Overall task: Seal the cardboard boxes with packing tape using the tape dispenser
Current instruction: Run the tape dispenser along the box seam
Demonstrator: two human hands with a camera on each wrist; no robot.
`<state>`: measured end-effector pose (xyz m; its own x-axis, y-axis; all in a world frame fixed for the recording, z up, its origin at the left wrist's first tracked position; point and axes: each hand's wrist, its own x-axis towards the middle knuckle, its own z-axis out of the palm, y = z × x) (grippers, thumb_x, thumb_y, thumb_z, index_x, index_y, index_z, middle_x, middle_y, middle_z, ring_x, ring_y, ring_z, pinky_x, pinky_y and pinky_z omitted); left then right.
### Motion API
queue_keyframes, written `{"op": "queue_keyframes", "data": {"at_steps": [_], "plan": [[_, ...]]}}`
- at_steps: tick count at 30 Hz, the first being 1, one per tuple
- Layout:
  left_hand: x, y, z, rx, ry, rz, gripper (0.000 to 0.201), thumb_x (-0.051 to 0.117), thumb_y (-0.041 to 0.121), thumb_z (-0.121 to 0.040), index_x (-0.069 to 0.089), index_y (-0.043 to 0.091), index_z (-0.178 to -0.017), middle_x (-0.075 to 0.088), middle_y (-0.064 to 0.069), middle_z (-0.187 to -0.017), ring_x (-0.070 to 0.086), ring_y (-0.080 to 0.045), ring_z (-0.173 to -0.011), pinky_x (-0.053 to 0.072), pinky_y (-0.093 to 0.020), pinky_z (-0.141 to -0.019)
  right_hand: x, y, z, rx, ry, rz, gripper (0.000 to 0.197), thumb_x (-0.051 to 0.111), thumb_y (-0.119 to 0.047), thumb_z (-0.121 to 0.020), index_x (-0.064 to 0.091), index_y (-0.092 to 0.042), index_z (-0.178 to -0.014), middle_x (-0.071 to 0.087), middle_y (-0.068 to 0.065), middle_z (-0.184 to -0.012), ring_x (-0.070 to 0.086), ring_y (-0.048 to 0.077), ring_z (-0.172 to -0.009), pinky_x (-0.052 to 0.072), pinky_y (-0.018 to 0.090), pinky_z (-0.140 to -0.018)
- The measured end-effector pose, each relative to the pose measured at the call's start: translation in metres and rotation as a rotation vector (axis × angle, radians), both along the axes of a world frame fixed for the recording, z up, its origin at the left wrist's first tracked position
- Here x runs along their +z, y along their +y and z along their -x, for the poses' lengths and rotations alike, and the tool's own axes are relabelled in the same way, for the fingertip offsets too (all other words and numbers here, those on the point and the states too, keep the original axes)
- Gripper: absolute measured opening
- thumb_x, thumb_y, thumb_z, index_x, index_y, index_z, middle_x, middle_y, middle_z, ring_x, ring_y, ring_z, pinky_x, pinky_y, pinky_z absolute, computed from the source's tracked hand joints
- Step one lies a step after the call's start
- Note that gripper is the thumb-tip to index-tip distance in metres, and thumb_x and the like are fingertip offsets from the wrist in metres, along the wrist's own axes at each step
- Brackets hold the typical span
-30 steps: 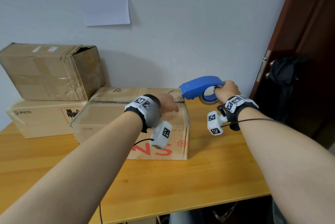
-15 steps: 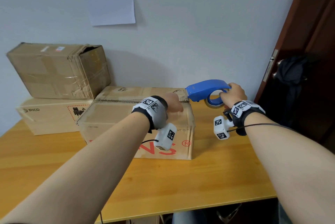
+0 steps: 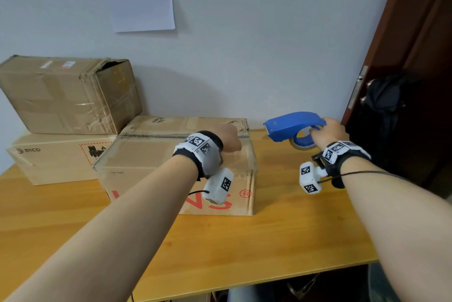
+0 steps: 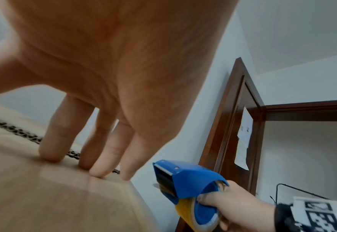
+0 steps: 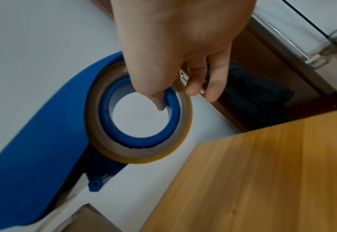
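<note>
Right now the right hand [image 3: 329, 131] is gripping the light, rigid dispenser [image 3: 294, 125] through its slick tape-roll core, holding it just off the box [image 3: 178, 155] edge, while the left hand [image 4: 112, 62] is pressing straight fingers [image 4: 54, 141] on the springy, probably light flaps

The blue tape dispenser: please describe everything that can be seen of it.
The tape dispenser is blue, plastic-looking, with a curved cover and a toothed cutting edge at its front. It carries a roll of yellowish clear tape. The right hand holds it off the table, fingers through the core, beside the box.
</note>
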<state>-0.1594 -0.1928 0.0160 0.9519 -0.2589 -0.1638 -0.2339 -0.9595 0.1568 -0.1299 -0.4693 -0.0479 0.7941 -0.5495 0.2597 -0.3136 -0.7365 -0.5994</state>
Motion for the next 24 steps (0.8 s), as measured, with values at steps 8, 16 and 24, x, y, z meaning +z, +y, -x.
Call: {"op": "queue_keyframes", "data": {"at_steps": [8,16,24], "plan": [[-0.005,-0.007,0.006,-0.075,-0.056,-0.106,0.024,0.052,0.030,-0.100,0.060,0.010,-0.111,0.064,-0.007,-0.108,0.060,-0.024,-0.097,0.046,-0.030,-0.077,0.008,0.002,-0.004,0.032,-0.034,-0.033,0.014,0.059,-0.005,-0.090,0.056,-0.017,-0.083,0.059,0.005,-0.080,0.057,0.031,-0.078,0.039,0.031,-0.065],[0.000,0.000,0.008,-0.097,-0.026,-0.031,0.055,0.055,0.033,-0.098,0.039,0.026,-0.150,0.051,-0.001,-0.147,0.047,-0.024,-0.134,0.039,-0.031,-0.102,0.004,0.014,-0.011,0.025,-0.127,-0.055,0.014,0.053,-0.003,-0.097,0.056,-0.016,-0.098,0.057,0.004,-0.093,0.052,0.029,-0.081,0.039,0.033,-0.069],[-0.002,0.000,0.002,0.001,-0.022,0.006,0.059,0.061,0.039,-0.095,0.041,0.013,-0.145,0.059,-0.005,-0.130,0.056,-0.026,-0.119,0.040,-0.028,-0.080,0.011,0.016,-0.015,0.028,-0.375,-0.175,0.020,0.047,0.002,-0.093,0.059,-0.009,-0.105,0.057,0.006,-0.092,0.054,0.030,-0.083,0.042,0.037,-0.070]]}}
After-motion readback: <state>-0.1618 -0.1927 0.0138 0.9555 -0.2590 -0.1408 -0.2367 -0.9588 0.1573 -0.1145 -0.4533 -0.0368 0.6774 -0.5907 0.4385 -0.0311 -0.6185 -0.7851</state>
